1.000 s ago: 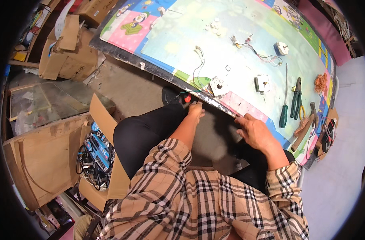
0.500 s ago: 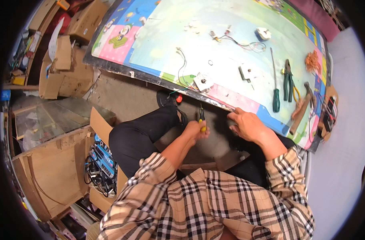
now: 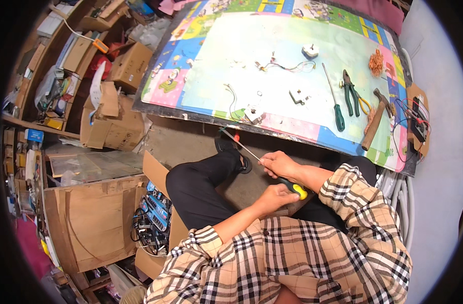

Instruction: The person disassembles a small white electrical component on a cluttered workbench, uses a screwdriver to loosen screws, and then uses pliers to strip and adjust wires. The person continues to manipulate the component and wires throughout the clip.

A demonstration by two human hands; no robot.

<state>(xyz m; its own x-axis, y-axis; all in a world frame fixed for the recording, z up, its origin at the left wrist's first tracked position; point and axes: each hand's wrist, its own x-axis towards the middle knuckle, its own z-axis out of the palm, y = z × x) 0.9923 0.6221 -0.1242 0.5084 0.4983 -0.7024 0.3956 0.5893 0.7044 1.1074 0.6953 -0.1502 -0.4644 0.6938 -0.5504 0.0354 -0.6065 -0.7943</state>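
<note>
Both hands share one tool before the near edge of a table (image 3: 206,86): the left hand (image 3: 273,199) grips the handle of a black-and-yellow screwdriver (image 3: 300,192), the right hand (image 3: 282,166) closes around its shaft, and the tip points left and forward; whether it touches the table cannot be told. Left to right, thin wires (image 3: 233,97) curl beside a squarish white part (image 3: 253,114) at the near edge, then come a wiring bundle (image 3: 285,66), a second white part (image 3: 299,96) and, farther back, a round white part (image 3: 310,51). A green-handled screwdriver (image 3: 338,114), pliers (image 3: 349,91), a copper-coloured tangle (image 3: 376,63) by the right edge and a hammer (image 3: 377,117) toward the near right corner lie unheld. Work appears partway: the white parts sit apart, none in hand; how much remains is unclear.
</note>
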